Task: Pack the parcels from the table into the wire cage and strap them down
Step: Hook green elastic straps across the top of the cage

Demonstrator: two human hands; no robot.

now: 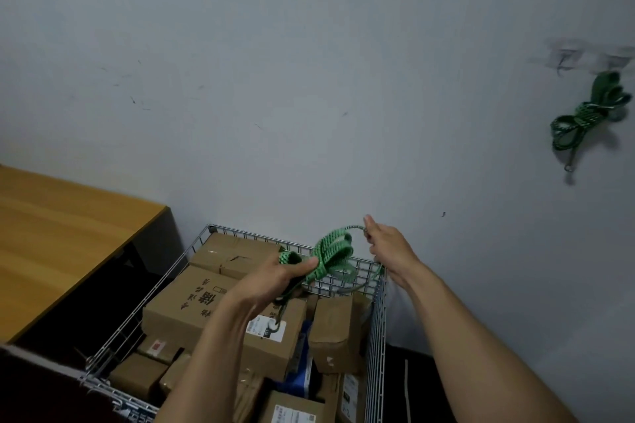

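My left hand [275,280] is gripping the strap [331,251] above the cage [376,319] rim. My right hand [390,249], at two o'clock, is pinching its end.

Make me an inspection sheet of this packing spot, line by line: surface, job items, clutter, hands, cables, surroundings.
Surface: wooden table left of the cage, only partly in view.
Job's things: wire cage holds many cardboard parcels; green strap is bundled and held above the cage.
Clutter: nothing seen.
Hands: left hand grips the strap's bundle; right hand pinches its free end.
Cables: nothing seen.
Surroundings: pale, scuffed wall; second green strap hangs from a wall hook at right.
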